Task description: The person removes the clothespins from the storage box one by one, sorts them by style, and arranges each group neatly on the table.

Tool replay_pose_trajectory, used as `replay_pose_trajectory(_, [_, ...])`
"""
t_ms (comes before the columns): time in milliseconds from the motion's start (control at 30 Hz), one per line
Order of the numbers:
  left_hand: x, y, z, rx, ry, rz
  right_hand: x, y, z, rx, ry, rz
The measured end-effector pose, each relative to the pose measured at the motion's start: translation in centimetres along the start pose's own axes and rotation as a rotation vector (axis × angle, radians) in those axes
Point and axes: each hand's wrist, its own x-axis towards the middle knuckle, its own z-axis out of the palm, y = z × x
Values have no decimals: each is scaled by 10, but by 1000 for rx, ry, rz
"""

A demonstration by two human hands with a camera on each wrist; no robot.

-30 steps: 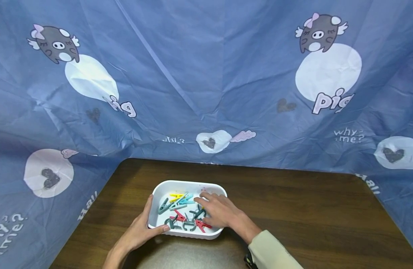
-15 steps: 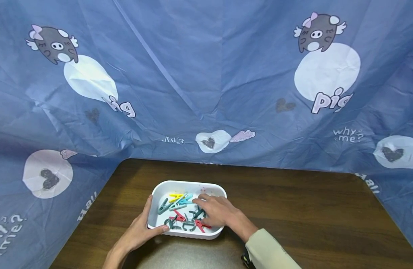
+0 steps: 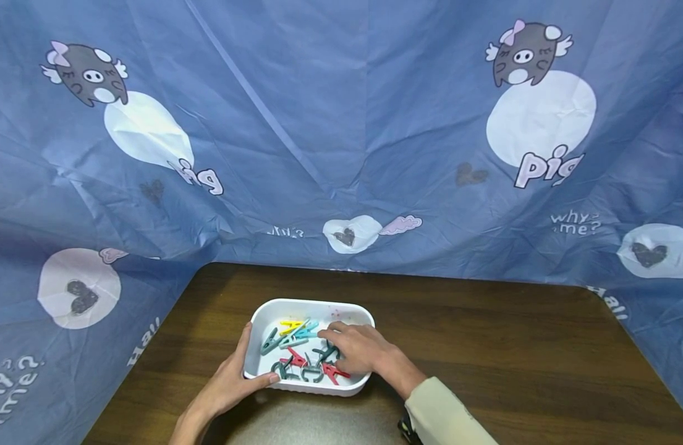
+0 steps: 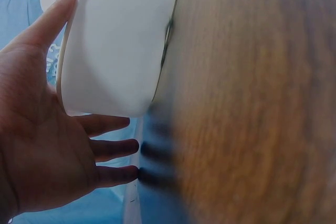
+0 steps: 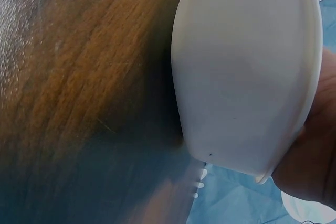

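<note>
A white plastic tub (image 3: pixel 313 387) holds several small plastic spring clips. In the head view a yellow clip (image 3: pixel 291 327), light-blue clip (image 3: pixel 309 332) and grey-green clip (image 3: pixel 271 342) lie towards the back left. Red clips (image 3: pixel 334 373) and dark-green clips with curved jaws (image 3: pixel 312 373) lie nearer the front. My left hand (image 3: pixel 230 382) spans the front-left corner, thumb on the rim, its other fingers straight and spread in the left wrist view. My right hand (image 3: pixel 359 348) reaches over the right rim, fingers bent down around a dark-green clip (image 3: pixel 328 352); I cannot tell if they pinch it.
The tub stands on a dark brown wooden table (image 3: pixel 486 346). Behind and beside the table hangs a blue cloth (image 3: pixel 296 123) printed with pigs, hearts and lettering. Just right of the tub, my right forearm in a pale sleeve (image 3: pixel 444 411) crosses the table's front.
My right hand has shifted very slightly left and down inside the tub, over the dark-green clip. The left hand and the clips look the same.
</note>
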Motion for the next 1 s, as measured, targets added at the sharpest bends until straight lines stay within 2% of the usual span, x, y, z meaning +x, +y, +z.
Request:
replay_pose_trajectory(300, [1,0,2,-12,8,-10,1,-1,1,-24,-44,23])
replay_pose_trajectory(700, [1,0,2,-2,13,-6,4,-5,0,-56,-48,29])
replay_pose_trajectory(1000, [1,-1,2,-9,13,-7,6,-6,0,-45,-87,47])
